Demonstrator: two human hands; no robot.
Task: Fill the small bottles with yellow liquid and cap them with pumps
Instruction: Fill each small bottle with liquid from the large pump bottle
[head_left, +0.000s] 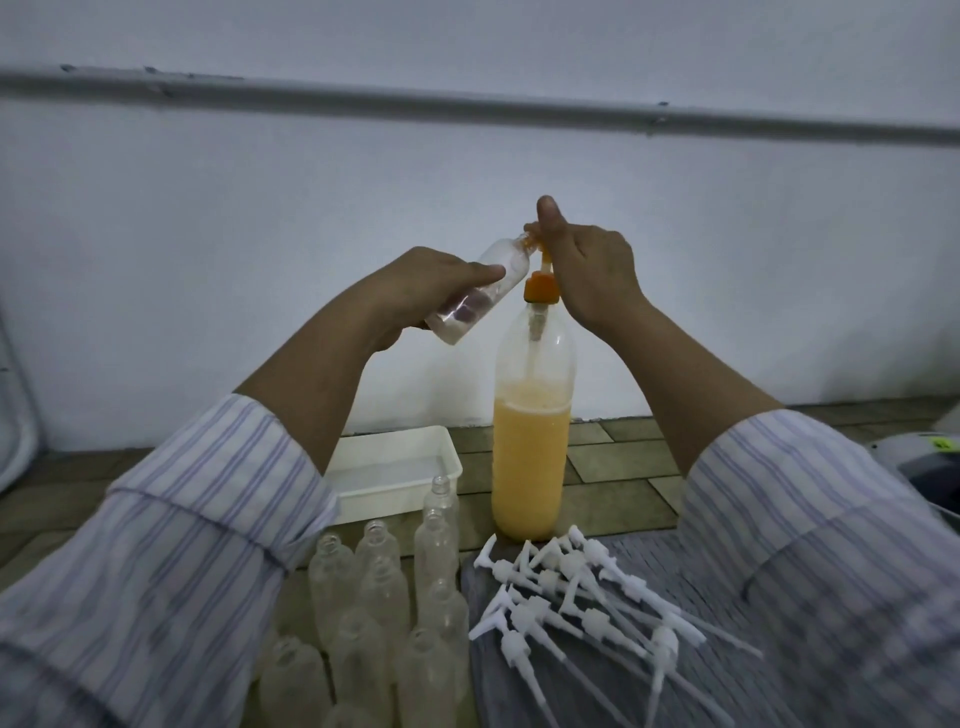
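Observation:
A tall clear bottle (530, 457), half full of yellow liquid, stands upright with an orange pump (540, 288) on top. My left hand (426, 291) grips a small clear bottle (483, 283), tilted with its mouth against the pump's nozzle. My right hand (587, 270) holds the pump head, thumb raised above it. Several small clear bottles (384, 613) without caps stand in front at the lower left. A heap of white pumps (576, 597) lies on a grey cloth (675, 675) at the lower right.
A white rectangular tray (400, 480) sits behind the small bottles, left of the tall bottle. The surface is wood-patterned (613, 467) and ends at a white wall (467, 156). A pale object (930, 462) lies at the right edge.

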